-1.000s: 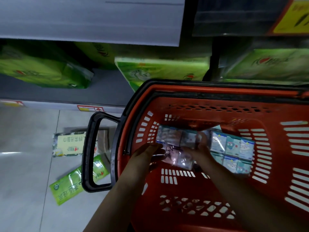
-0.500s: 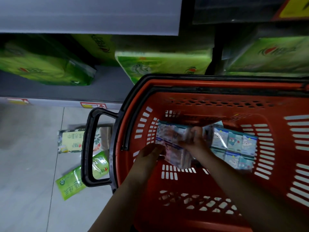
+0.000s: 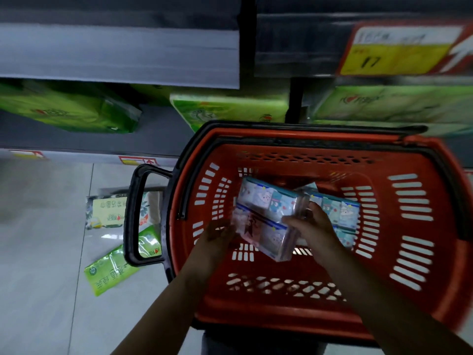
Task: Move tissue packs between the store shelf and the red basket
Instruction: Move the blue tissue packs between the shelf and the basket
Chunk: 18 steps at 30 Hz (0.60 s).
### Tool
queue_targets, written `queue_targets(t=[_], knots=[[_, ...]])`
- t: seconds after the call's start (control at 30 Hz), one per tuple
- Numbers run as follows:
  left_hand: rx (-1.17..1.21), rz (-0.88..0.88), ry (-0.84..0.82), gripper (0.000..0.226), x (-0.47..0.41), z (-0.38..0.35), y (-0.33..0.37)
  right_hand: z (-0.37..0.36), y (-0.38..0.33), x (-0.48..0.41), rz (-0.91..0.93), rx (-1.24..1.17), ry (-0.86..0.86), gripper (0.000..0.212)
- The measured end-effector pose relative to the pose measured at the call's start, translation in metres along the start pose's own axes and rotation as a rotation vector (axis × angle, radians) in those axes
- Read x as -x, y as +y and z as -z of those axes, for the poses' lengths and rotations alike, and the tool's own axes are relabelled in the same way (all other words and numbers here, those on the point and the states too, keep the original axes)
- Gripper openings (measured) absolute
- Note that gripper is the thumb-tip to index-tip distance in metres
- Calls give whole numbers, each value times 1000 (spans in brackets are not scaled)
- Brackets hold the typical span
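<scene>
- Two hands are gripping one pack (image 3: 266,216): the right hand (image 3: 311,226) is pinching its right end, and the left hand (image 3: 217,234) is curling round its left.
- The pack is tilting inside the basket (image 3: 409,226), just beside a second pack (image 3: 341,213).
- I'd be keeping both ends level and clearing the rim before heading for the shelf (image 3: 89,139).

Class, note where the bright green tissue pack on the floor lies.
The bright green tissue pack lies on the floor at lower left of the head view, partly behind the red basket's black handle, with a pale-labelled pack just beyond it.
</scene>
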<state>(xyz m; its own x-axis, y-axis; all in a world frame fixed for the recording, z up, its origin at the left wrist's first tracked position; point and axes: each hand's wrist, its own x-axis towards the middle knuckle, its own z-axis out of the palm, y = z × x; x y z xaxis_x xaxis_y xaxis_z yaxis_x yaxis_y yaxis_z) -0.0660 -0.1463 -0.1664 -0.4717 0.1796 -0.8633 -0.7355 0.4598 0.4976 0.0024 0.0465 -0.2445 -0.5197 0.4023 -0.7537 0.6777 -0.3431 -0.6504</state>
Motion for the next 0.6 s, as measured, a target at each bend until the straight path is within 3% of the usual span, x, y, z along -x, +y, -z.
queue_targets(t=[0.23,0.33,0.43,0.53,0.6], knots=[[130,-29,74,25,43,-2,31,36,-53,65,-26,-125,-80,33],[115,-32,113,41,67,-6,50,49,-85,103,-31,-195,-102,56],[67,-143,155,33,103,-12,74,65,-116,143,6,-241,-124,69],[70,-199,90,38,140,-13,103,86,-147,180,51,-287,-109,41],[131,-200,2,25,163,-7,121,98,-169,203,62,-318,-131,40]])
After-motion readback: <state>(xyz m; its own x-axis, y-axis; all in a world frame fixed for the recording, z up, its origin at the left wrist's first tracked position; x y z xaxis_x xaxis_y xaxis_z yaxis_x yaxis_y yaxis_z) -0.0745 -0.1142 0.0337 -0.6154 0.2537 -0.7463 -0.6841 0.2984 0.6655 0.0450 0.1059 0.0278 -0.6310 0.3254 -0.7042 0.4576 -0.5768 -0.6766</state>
